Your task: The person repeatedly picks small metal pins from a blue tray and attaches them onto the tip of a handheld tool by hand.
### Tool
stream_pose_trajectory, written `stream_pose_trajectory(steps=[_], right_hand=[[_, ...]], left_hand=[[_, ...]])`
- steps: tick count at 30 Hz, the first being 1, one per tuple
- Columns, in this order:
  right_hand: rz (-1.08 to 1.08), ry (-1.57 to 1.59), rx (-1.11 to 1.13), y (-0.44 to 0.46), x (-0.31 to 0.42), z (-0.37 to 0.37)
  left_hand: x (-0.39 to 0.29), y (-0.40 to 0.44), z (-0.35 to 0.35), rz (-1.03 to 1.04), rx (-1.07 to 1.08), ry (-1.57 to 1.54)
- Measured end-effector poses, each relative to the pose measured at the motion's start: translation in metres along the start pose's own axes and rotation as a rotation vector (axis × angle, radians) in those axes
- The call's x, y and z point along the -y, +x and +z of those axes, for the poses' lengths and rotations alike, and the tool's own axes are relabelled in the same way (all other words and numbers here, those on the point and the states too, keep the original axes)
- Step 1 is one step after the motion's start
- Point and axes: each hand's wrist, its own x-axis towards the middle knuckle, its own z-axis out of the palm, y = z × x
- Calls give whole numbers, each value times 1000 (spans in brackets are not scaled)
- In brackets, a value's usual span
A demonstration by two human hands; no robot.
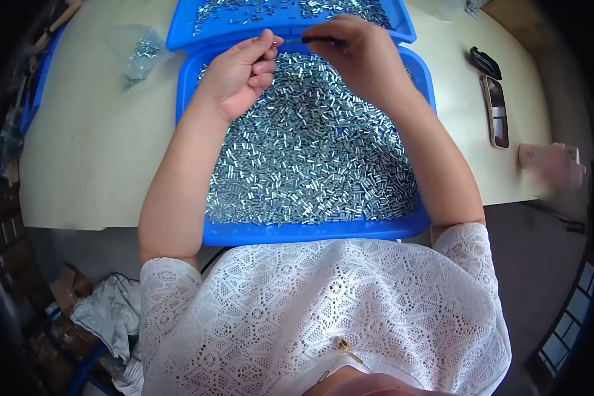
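Over the far side of a blue tray point(310, 233) filled with small shiny metal cylinders point(310, 152), both my hands are raised. My left hand point(241, 76) is closed in a pinch, with a tiny metal piece point(276, 42) showing at its fingertips, much like those in the tray. My right hand point(369, 56) is closed around a slim, dark-handled tool point(320, 41). The tool's thin end points left toward the pinched piece; I cannot tell whether they touch.
A second blue tray point(237, 33) with more metal pieces stands behind. On the left lies a clear plastic bag point(143, 56) of pieces. A phone point(497, 112), a black case point(485, 63) and a pinkish cup point(541, 158) are on the right. Another person's arm point(63, 16) shows at far left.
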Motion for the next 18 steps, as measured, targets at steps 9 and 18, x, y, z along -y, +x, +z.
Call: stream_pose_trajectory(steps=[9, 18], right_hand=[[-55, -116, -105, -6, -4, 12], [-66, -119, -110, -8, -4, 12]], left_hand=[[6, -5, 12, 58, -113, 103], [11, -5, 16, 86, -167, 122]])
